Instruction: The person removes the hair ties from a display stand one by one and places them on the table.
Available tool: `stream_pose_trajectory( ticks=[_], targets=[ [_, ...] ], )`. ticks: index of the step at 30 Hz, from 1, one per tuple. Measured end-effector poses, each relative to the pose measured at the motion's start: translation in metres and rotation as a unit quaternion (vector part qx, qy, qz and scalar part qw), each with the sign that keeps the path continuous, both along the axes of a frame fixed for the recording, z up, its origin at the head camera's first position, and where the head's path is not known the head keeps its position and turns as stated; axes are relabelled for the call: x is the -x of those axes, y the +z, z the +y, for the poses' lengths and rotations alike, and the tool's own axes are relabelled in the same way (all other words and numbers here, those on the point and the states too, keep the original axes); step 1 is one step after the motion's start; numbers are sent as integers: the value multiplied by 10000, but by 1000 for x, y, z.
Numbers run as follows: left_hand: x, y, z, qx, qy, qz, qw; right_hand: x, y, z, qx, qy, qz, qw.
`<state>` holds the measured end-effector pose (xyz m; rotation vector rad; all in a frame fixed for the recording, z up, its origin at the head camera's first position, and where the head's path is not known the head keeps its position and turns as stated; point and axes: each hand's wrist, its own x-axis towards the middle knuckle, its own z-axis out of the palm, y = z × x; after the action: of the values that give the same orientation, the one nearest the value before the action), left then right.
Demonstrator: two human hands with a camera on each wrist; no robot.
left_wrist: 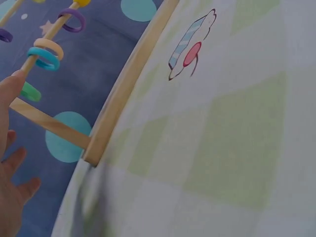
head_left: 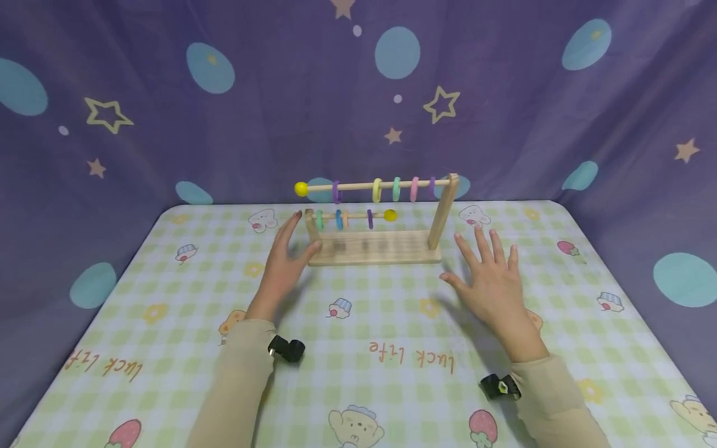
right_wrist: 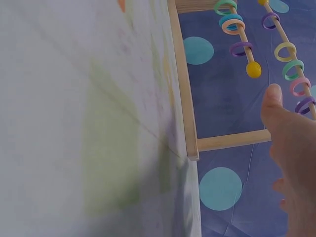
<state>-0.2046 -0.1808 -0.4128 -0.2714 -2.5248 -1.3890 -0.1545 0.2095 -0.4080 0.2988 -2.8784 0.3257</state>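
A wooden ring rack [head_left: 375,256] stands toward the back of the table. Its upper rod [head_left: 358,186], ending in a yellow ball at the left, carries several purple, yellow, green and pink rings. Green, blue, orange and purple rings hang on the lower rod [left_wrist: 47,37], which has a yellow ball [right_wrist: 253,69] at its free right end. My left hand [head_left: 282,267] is beside the rack's short left post, thumb near the base; whether it touches the wood I cannot tell. Fingers spread, my right hand [head_left: 493,287] hovers to the right of the tall post [head_left: 444,213], holding nothing.
A checked tablecloth [head_left: 392,398] with printed cartoons and lettering covers the table. Directly behind the rack hangs a purple curtain [head_left: 313,118] with stars and blue spots. Small black devices [head_left: 287,349] are at both wrists.
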Motion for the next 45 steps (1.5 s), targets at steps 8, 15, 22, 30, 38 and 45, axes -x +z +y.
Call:
stream_pose_trajectory(
  ticks=[8,15,22,30,38,45],
  targets=[
    [13,-11,9,-1163,-133,-103,9931,2,-2,2,-21,15,54,10000],
    [13,-8,14,-1802,44,-284,9832,0,-3,1,51,32,105,9999],
    [15,-6,17,-1925,222,-333,9805,1,-3,0,52,-45,95,9999],
    [20,-6,14,-1783,326,-300,9830,0,0,-1,129,-116,149,9997],
    [12,6,16,-1724,351,-434,9834,-4,7,-6,718,-111,570,9957],
    [20,-6,15,-1711,443,-399,9834,-5,9,-11,1201,-6,947,9882]
  ],
)
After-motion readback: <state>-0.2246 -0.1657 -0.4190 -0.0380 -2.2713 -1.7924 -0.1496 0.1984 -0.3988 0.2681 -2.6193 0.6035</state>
